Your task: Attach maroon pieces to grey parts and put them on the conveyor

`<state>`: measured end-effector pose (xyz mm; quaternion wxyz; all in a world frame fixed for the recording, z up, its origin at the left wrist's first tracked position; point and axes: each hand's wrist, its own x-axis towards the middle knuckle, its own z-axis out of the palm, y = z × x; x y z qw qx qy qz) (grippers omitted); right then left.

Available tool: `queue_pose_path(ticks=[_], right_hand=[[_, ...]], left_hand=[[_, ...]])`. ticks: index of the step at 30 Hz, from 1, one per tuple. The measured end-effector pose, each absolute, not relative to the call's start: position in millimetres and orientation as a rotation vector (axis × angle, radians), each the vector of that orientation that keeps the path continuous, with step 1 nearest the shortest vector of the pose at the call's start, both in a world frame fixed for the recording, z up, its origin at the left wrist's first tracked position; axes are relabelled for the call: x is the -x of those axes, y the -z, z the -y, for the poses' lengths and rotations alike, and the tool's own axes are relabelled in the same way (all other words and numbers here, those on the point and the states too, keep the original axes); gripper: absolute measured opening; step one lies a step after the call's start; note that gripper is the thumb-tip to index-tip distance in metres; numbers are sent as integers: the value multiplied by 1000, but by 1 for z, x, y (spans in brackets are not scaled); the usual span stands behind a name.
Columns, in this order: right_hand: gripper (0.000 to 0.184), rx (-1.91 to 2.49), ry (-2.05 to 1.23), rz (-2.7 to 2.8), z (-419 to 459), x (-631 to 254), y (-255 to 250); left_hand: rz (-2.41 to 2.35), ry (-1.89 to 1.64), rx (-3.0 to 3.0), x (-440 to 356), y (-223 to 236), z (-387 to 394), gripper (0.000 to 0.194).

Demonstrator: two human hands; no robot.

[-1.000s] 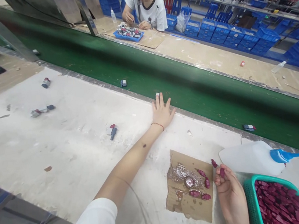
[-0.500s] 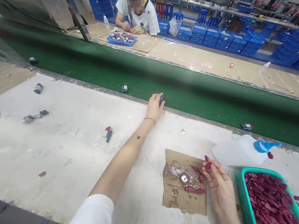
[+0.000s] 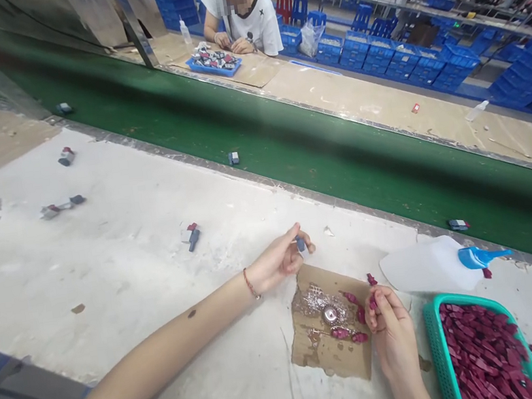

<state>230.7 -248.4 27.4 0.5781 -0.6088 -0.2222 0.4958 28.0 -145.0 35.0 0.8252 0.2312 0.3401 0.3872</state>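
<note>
My left hand pinches a small dark part between thumb and fingers, just above the upper left corner of a piece of cardboard. My right hand rests at the cardboard's right edge with its fingers closed on a small magenta piece. On the cardboard lie a shiny glue patch with a round metal piece and a few more magenta pieces.
A teal basket full of magenta pieces stands at the lower right. Beside it lies a white bottle with a blue nozzle. A green conveyor belt runs past, carrying small parts. Loose parts dot the bench. Another person works across the belt.
My left hand closed on a small part at the belt's edge and drew it back to the cardboard. My right hand stayed by the cardboard with its magenta piece.
</note>
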Motion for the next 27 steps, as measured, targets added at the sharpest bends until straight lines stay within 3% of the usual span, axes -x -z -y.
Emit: queue_pose_path(ticks=[8, 14, 20, 27], right_hand=[[40, 1417, -1220, 637, 251, -227, -29], [40, 1470, -1177, 735, 252, -225, -29], [48, 1546, -1136, 781, 254, -225, -28], [46, 1600, -1083, 907, 255, -223, -29]], left_hand=[[-860, -728, -738, -25, -37, 178, 57], [-828, -761, -688, -20, -42, 190, 46], [-822, -752, -861, -15, -38, 196, 40], [-952, -733, -1255, -11, -40, 204, 20]])
